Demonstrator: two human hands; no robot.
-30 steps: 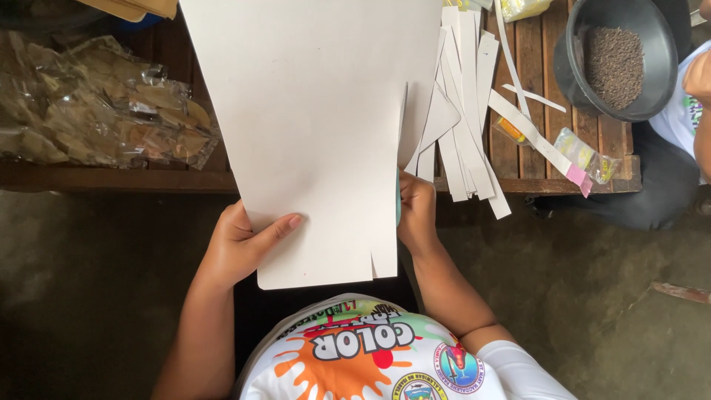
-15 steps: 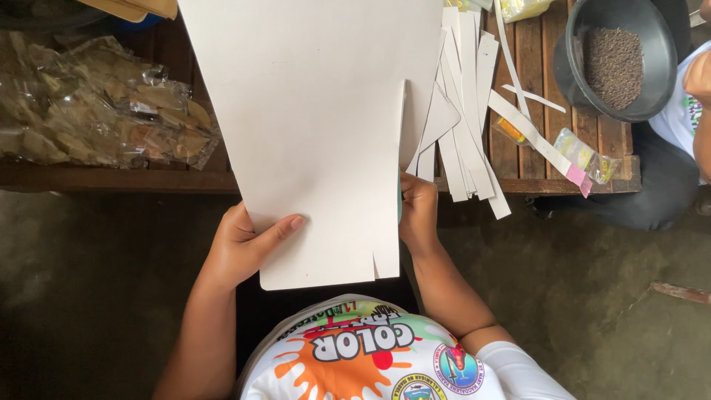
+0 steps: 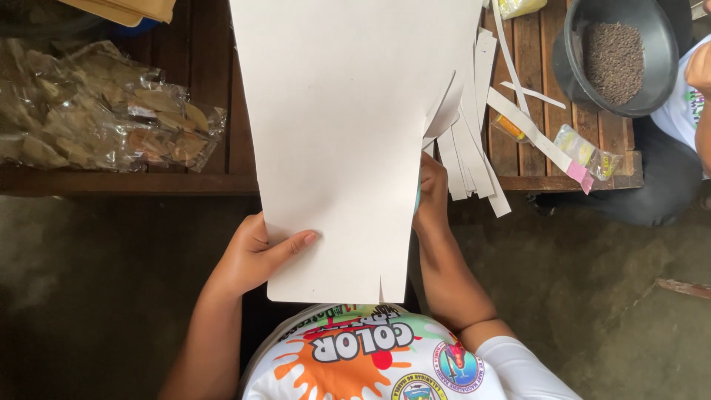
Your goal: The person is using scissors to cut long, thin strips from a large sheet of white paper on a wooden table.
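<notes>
My left hand (image 3: 252, 255) grips the lower left edge of a large white sheet (image 3: 348, 133), thumb lying on top. The sheet hangs over the front edge of a dark wooden bench (image 3: 207, 89) toward my lap. A long slit runs up from its bottom edge near the right side and frees a narrow strip. My right hand (image 3: 432, 196) is curled at the sheet's right edge, mostly behind the paper, closed on a teal-handled tool (image 3: 417, 198) that looks like scissors. Several cut white paper strips (image 3: 474, 148) lie fanned on the bench just beyond that hand.
Clear plastic bags of dry brown leaves (image 3: 96, 111) cover the bench's left part. A dark bowl (image 3: 574, 74) of small dark seeds stands at the back right, with small filled packets (image 3: 585, 152) near it. Another person (image 3: 681, 104) sits at the right edge.
The white sheet and my left hand have shifted slightly toward my body. My right hand stays at the sheet's right edge.
</notes>
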